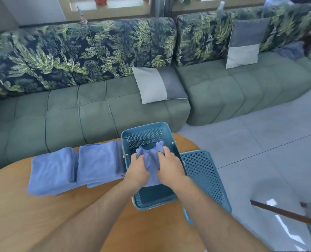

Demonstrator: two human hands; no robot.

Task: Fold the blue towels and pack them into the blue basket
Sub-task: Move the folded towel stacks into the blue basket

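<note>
The person is gripping a towel (pixel 151 160) with both hands, the left hand (pixel 137 167) pinching its left side and the right hand (pixel 169 165) curling round its right side. The towel is hanging in the opening of the basket (pixel 143 130); whether it is touching the bottom cannot be told.

The cloth is bunching into peaks above the fingers, so the fold is probably loosening. If the hands are letting go from this grip, the towel is likely to be slumping into a heap rather than lying flat, and taking up room the others need.

The left stack (pixel 52 171) and the right stack (pixel 100 160) are waiting on the table (pixel 42 215), the right one just beside the basket wall. A forearm sweeping back for the next towel is at risk of dragging that stack askew.

The basket is sitting near the table's right edge, and the lid (pixel 203 179) beside it is seemingly overhanging that edge. Pressing down hard on the right side is liable to be nudging the basket into the lid and tipping the lid to the floor.
</note>
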